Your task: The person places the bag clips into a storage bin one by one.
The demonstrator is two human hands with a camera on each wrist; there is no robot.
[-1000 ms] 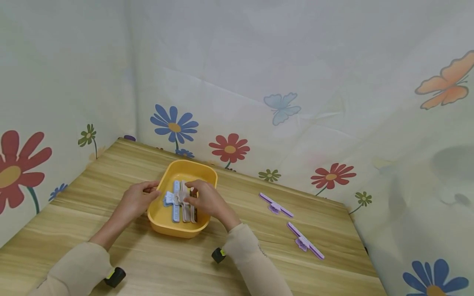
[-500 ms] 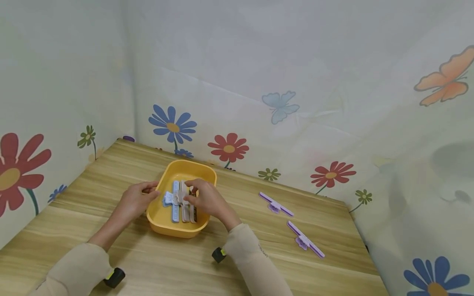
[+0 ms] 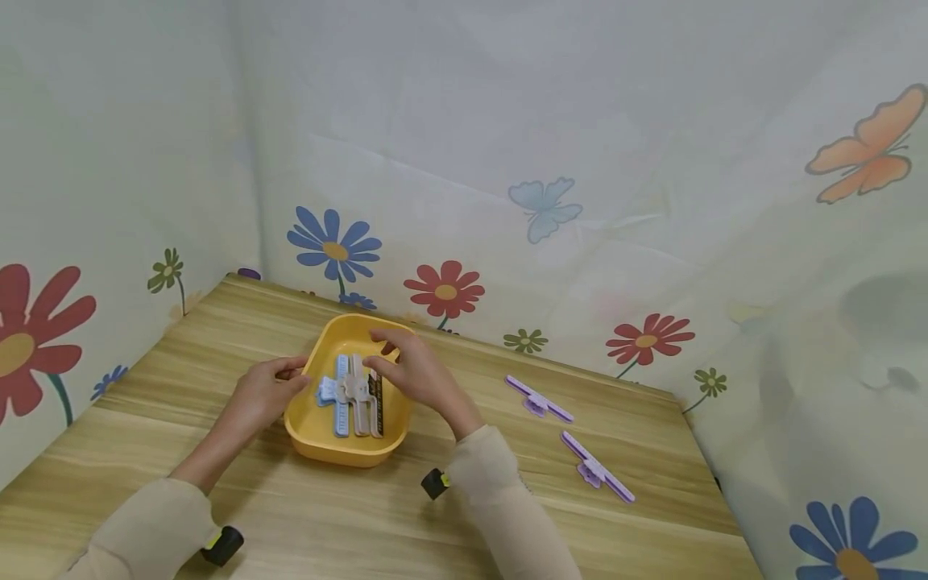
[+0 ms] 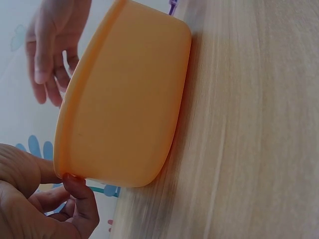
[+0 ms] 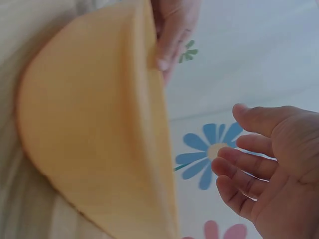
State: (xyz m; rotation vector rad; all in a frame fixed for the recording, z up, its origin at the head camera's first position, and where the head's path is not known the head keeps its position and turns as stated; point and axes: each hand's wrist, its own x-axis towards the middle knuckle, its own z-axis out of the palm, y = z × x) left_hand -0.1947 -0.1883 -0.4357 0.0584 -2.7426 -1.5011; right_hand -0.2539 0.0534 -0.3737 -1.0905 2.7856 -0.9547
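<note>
A yellow plastic tub (image 3: 346,458) stands on the wooden table. My left hand (image 3: 263,392) pinches its left rim between thumb and fingers, which the left wrist view shows at the tub's corner. Inside the tub, a light blue sealing clip (image 3: 341,419) lies beside pale greyish clips (image 3: 360,423), all roughly parallel. At their right side is a dark strip with light lettering (image 3: 380,407). Over the tub's right side hovers my right hand (image 3: 424,372), its fingers loosely bent and holding nothing, as the right wrist view also shows.
Two purple sealing clips lie on the table to the right, a farther one (image 3: 538,399) and a nearer one (image 3: 596,467). Cloth walls (image 3: 464,234) printed with flowers and butterflies rise behind the table and at its sides.
My right hand has let go of the pale clips and lifted up and slightly right of them; the clips stay in the tub. My left hand keeps its hold on the rim.
</note>
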